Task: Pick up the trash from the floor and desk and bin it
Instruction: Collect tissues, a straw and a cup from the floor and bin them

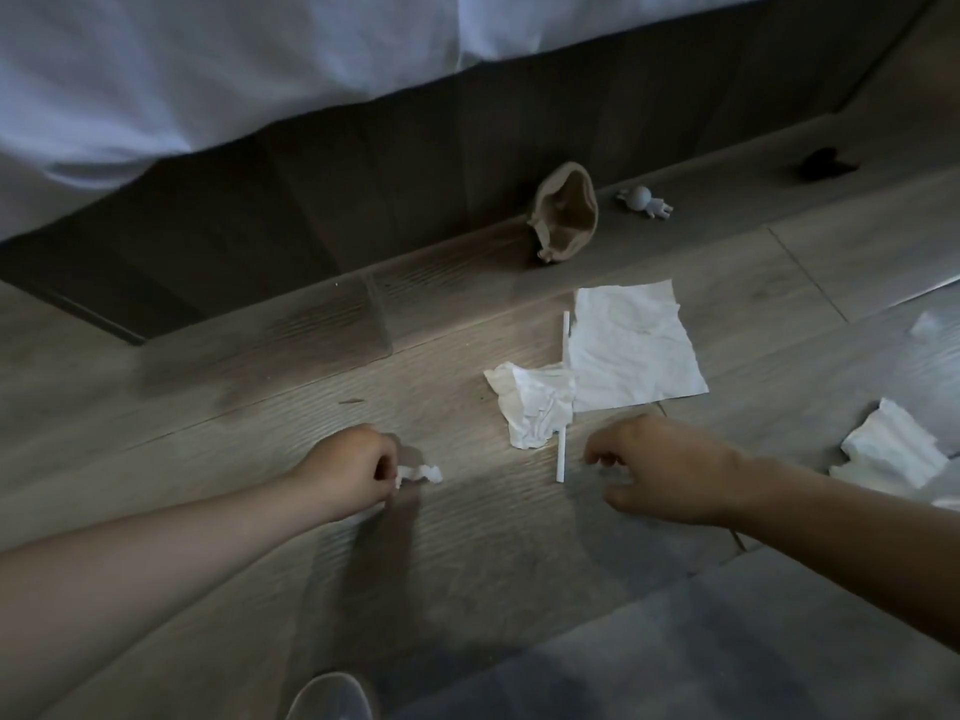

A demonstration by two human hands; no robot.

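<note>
Head view: left hand (358, 475) pinched crumpled scrap (422, 473) at floor (249, 407), ready for binning; right hand (660, 470) curled low beside white stick (561, 454) (grip unclear), likely next pickup.

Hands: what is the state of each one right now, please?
Left hand: closed, pinching a small crumpled tissue.
Right hand: curled; whether it holds anything cannot be told.
</note>
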